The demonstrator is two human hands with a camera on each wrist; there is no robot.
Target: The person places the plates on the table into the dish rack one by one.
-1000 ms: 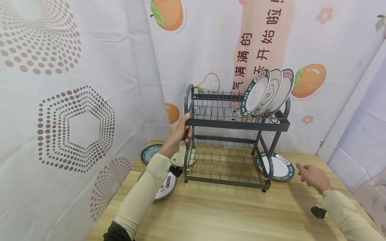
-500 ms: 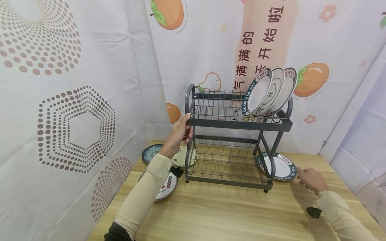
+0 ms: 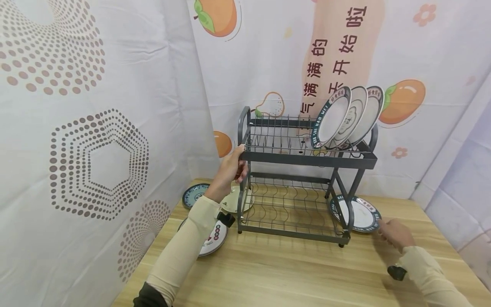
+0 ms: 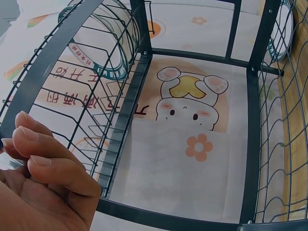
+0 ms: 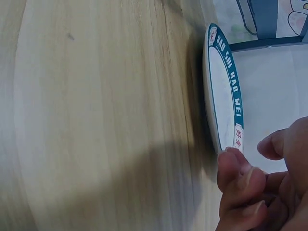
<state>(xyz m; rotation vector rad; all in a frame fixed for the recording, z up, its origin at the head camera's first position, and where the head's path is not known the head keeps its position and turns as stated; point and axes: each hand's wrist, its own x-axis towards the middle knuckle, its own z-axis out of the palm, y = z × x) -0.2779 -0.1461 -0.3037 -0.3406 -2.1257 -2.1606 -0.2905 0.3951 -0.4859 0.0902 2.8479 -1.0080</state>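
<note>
My left hand [image 3: 229, 171] grips the front left corner of the upper shelf of a dark two-tier rack [image 3: 307, 160], thumb on top. In the left wrist view the fingers of that hand [image 4: 53, 178] curl at the shelf bar [image 4: 36, 89]. My right hand [image 3: 397, 233] is at the right edge of a green-rimmed plate [image 3: 362, 214] on the table, right of the rack. In the right wrist view the thumb and fingers of this hand [image 5: 264, 183] stand apart at the plate's rim [image 5: 236, 91]; whether they touch it is unclear.
Three plates [image 3: 333, 117] stand upright at the right end of the upper shelf. Left of the rack, on the wooden table [image 3: 276, 273], lie a blue-patterned plate [image 3: 193, 195], a cream plate [image 3: 232, 200] and white plates [image 3: 218, 238]. Patterned curtains hang behind and left.
My right hand has moved left to the edge of the green-rimmed plate. The left hand keeps its grip on the rack, and the head view has shifted slightly.
</note>
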